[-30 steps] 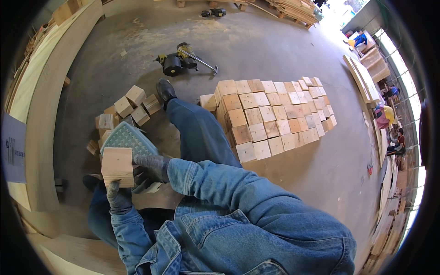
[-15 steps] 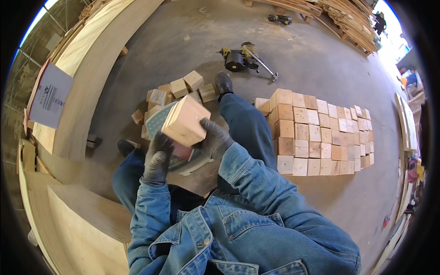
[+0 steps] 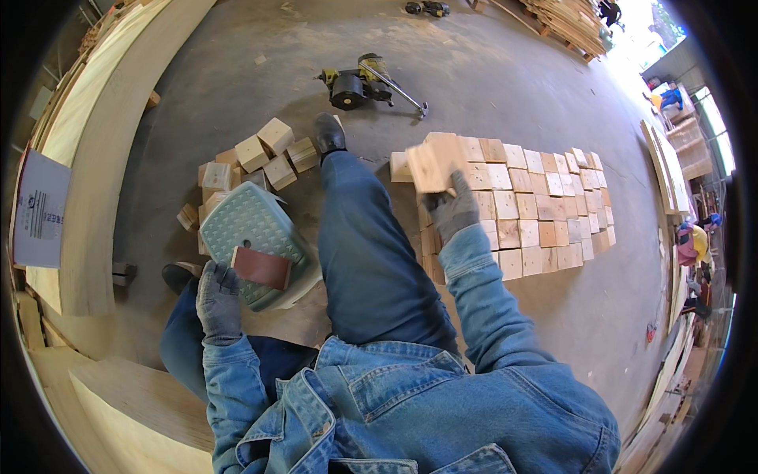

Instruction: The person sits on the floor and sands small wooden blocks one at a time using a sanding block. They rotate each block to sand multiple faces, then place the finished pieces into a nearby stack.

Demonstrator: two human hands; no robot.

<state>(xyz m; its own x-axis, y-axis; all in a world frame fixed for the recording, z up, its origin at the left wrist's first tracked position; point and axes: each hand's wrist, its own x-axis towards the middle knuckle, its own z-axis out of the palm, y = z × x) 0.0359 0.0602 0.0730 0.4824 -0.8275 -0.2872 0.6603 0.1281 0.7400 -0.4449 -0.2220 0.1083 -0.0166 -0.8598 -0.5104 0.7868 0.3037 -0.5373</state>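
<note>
My gloved right hand (image 3: pixel 455 208) grips a pale wooden block (image 3: pixel 437 163) and holds it over the near left end of a large stack of wooden blocks (image 3: pixel 527 207). The held block is smeared by motion. My gloved left hand (image 3: pixel 219 304) holds nothing that I can see; its fingers reach up beside a reddish-brown sheet of sandpaper (image 3: pixel 261 268). That sheet lies on the front of a light teal plastic stool (image 3: pixel 253 217) with a textured top. Whether the left fingertips touch the sheet is hard to tell.
Loose wooden blocks (image 3: pixel 252 154) lie in a heap behind the stool. Farther off on the concrete floor are a yellow-and-black nail gun (image 3: pixel 347 88) and a hammer (image 3: pixel 403 95). Long stacked boards (image 3: pixel 103 158) run along the left, with a printed carton (image 3: pixel 41 209) against them.
My right hand has carried the block from above the stool, rightward to the stack. My left hand has let go of it and lowered beside the sandpaper. The view has swung right.
</note>
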